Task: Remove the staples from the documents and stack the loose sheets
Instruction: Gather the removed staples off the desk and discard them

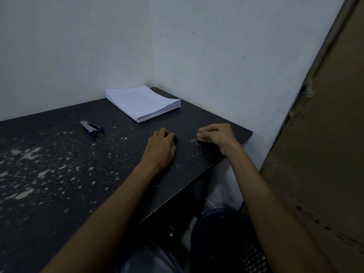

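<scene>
Left hand [160, 147] rests curled on the tabletop [59, 174]; right hand [216, 135], fingers pressed together, touches the loose staples [195, 142].

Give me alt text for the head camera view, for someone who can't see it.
A person's left hand and right hand rest on a worn dark table either side of a small pile of pulled staples. A stack of sheets sits in the far corner, with a staple remover lying apart to the left.
</scene>
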